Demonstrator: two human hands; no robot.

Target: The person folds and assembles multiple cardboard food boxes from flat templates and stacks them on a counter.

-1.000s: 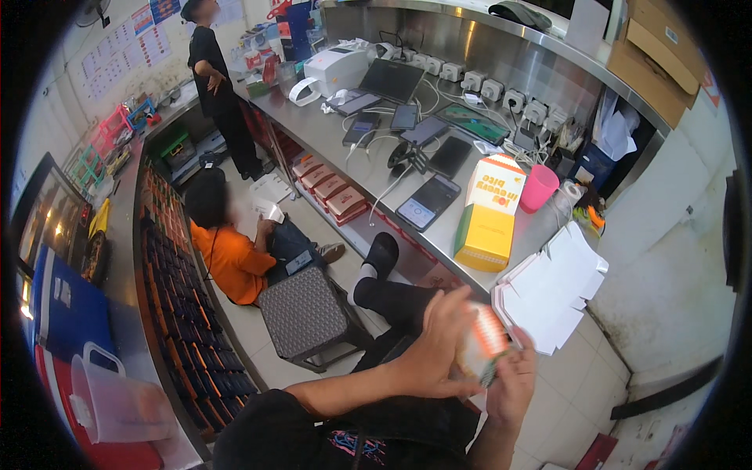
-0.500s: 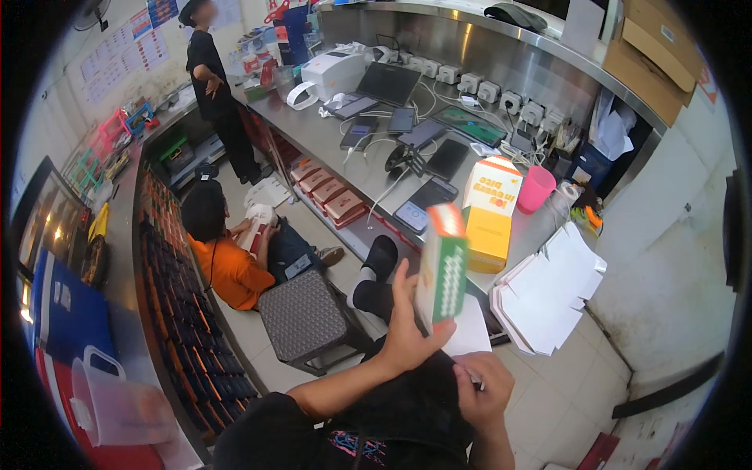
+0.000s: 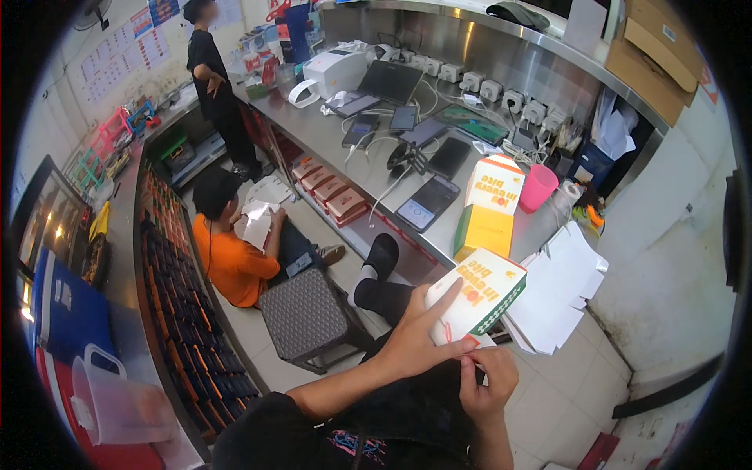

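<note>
Head: left fingers point(image 3: 446, 298) clasp carton point(image 3: 482, 294), right fingers point(image 3: 468, 377) pinch it; cluttered counter point(image 3: 317, 129), tiled floor point(image 3: 548, 395).

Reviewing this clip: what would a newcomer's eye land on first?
Probably the white, green-sided carton, right of centre, with the left hand gripping it and the right hand at its lower end. Next, the pink cup beside a yellow-and-white carton on the steel counter. Then an orange shirt on someone seated near the stool.

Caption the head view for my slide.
Left grip holding a white carton with a green side, right grip at its near end, beside a cluttered steel counter.
</note>
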